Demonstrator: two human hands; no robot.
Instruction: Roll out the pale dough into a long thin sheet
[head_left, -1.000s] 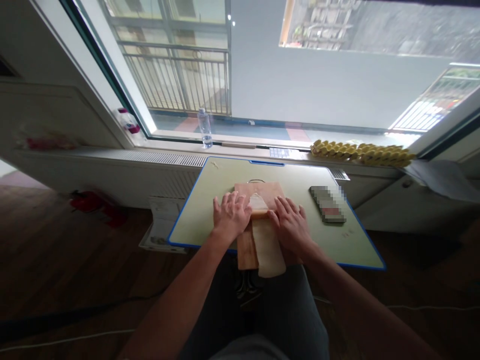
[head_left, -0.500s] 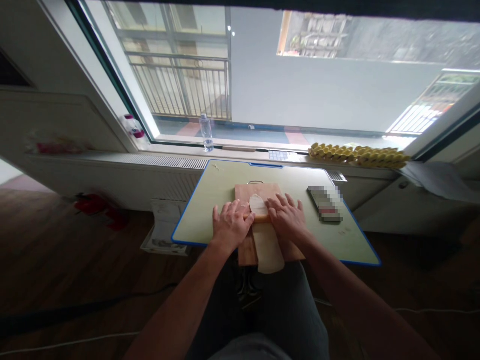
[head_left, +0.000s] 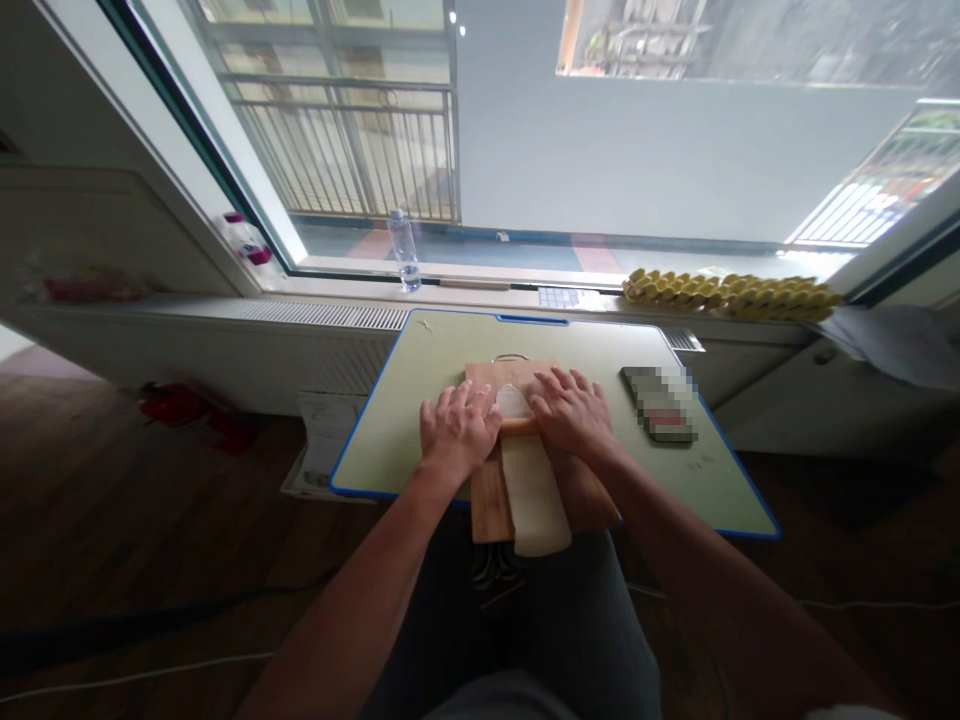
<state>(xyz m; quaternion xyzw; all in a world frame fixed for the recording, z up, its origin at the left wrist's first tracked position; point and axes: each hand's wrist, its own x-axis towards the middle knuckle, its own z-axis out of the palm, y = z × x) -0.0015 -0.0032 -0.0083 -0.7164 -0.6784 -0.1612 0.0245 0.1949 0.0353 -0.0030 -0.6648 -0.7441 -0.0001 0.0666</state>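
Note:
Both palms rest on a wooden rolling pin (head_left: pixel 519 427), which lies across a long flat strip of pale dough (head_left: pixel 536 490). My left hand (head_left: pixel 459 425) covers the pin's left end and my right hand (head_left: pixel 574 412) its right end. On each hand the fingers stretch forward, spread apart and not wrapped around the pin. Beneath the dough is a wooden cutting board (head_left: pixel 491 505) with a metal handle at its far side. A short end of dough shows beyond the pin; the near end hangs over the board's front edge.
A pale table (head_left: pixel 390 440) with a blue rim carries the board, which juts past its front edge. To the right lies a dark, blurred-out phone-like object (head_left: pixel 660 405). Along the windowsill stand a clear bottle (head_left: pixel 403 252), another bottle (head_left: pixel 249 240) and yellow egg trays (head_left: pixel 727 293).
My hands and the rolling pin have shifted slightly away from me along the dough. My left thumb no longer lies across the pin. The camera view has moved a little.

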